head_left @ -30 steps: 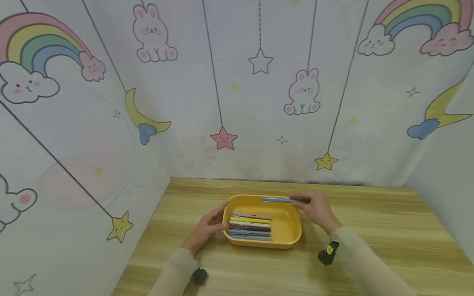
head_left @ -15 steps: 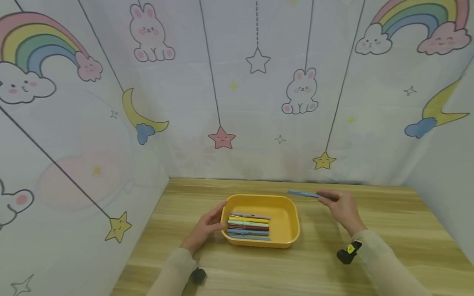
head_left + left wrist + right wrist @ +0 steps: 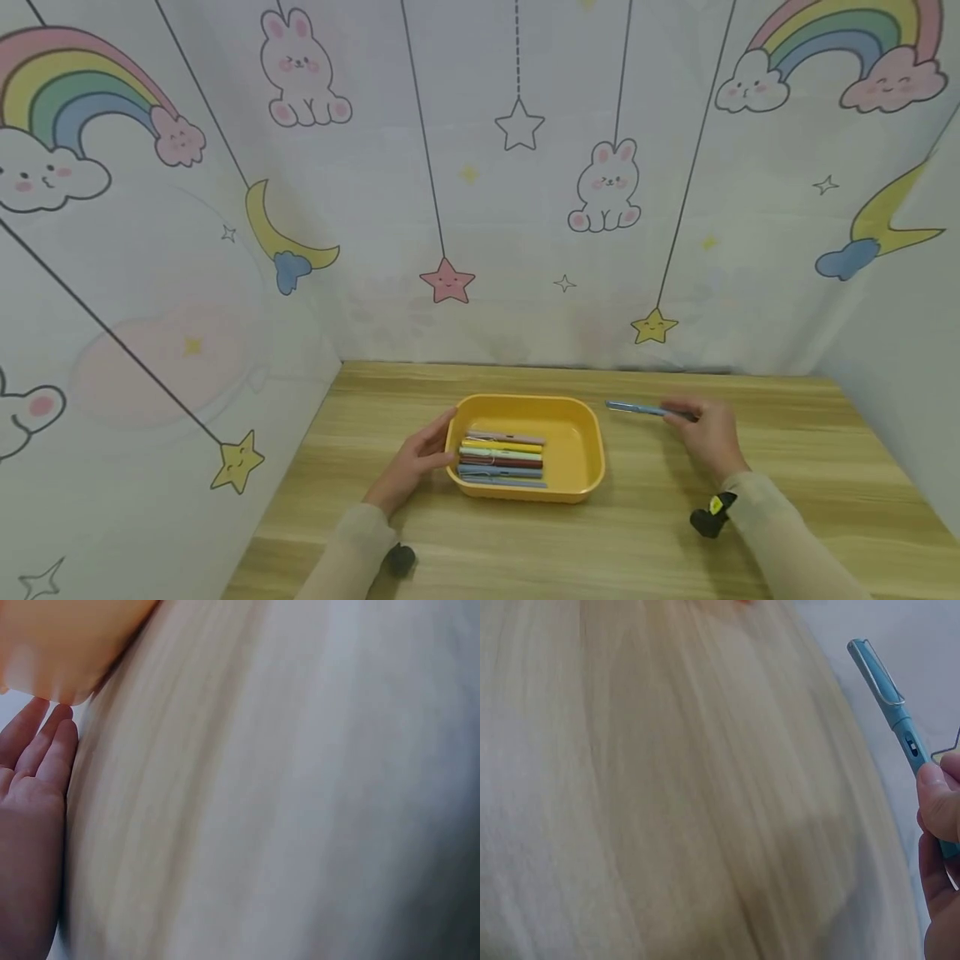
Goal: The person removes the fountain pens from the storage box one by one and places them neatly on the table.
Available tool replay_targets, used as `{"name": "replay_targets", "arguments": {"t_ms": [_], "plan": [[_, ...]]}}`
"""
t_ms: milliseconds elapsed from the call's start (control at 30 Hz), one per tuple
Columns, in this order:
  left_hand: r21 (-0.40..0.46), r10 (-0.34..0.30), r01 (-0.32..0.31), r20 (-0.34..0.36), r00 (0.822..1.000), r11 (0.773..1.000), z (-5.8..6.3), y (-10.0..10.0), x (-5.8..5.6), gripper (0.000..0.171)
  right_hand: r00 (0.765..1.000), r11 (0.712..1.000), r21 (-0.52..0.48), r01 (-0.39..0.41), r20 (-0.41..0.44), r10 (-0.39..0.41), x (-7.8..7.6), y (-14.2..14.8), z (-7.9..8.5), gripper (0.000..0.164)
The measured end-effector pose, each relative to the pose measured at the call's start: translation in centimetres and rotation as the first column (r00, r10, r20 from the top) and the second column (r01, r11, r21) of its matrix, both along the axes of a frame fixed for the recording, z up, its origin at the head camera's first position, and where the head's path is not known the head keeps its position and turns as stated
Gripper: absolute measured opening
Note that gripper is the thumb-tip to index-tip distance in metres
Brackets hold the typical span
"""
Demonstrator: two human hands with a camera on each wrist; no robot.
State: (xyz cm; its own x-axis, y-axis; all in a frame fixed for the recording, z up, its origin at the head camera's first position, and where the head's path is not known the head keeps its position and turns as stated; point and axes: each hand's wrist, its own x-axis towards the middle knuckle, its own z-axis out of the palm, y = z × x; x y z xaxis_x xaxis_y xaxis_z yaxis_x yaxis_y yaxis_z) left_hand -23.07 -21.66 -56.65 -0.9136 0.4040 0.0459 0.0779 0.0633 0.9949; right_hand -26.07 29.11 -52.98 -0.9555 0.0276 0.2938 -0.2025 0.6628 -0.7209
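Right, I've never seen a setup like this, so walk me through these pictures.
There's no machine here, just a person's left hand and right hand. The wide picture is taken from the person's head, looking forward and down; the two close ones are taken from the wrists. On the wooden table sits a yellow tray, with several pens lying side by side in it. The left hand rests against the tray's side. The right hand holds a blue pen, apart from the tray, off to its right.

Left hand [image 3: 407, 468] with straight fingers [image 3: 56, 754], its thumb spread away from them; right hand [image 3: 708, 433] pinching, thumb [image 3: 939, 804] opposite bent fingers.
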Motion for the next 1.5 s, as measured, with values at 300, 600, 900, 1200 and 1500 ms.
{"name": "replay_targets", "arguments": {"t_ms": [300, 600, 900, 1200, 1500], "plan": [[0.003, -0.006, 0.006, -0.003, 1.000, 1.000, 0.1, -0.1, 0.1, 0.074, 0.999, 0.996, 0.088, -0.031, -0.023, 0.033, -0.6, 0.8, -1.8, 0.023], [-0.015, 0.000, 0.000, -0.006, 1.000, 1.000, 0.1, -0.1, 0.1, 0.073, 0.995, 0.992, 0.101, -0.072, -0.056, 0.078, -1.0, 0.9, -2.4, 0.028], [0.002, -0.008, 0.008, -0.019, 1.000, 1.000, -0.3, -0.1, -0.1, 0.073, 0.997, 0.992, 0.110, -0.062, -0.039, 0.067, -1.1, 1.1, -3.0, 0.027], [-0.002, 0.001, -0.001, -0.011, 1.000, 1.000, -0.1, -0.1, 0.2, 0.073, 0.996, 0.989, 0.138, -0.061, -0.054, 0.069, -1.2, 0.8, -3.1, 0.028], [-0.007, 0.007, -0.007, -0.012, 1.000, 1.000, -0.1, 0.1, 0.1, 0.073, 0.997, 0.989, 0.134, -0.070, -0.030, 0.075, -1.5, 0.9, -3.0, 0.030]]}}
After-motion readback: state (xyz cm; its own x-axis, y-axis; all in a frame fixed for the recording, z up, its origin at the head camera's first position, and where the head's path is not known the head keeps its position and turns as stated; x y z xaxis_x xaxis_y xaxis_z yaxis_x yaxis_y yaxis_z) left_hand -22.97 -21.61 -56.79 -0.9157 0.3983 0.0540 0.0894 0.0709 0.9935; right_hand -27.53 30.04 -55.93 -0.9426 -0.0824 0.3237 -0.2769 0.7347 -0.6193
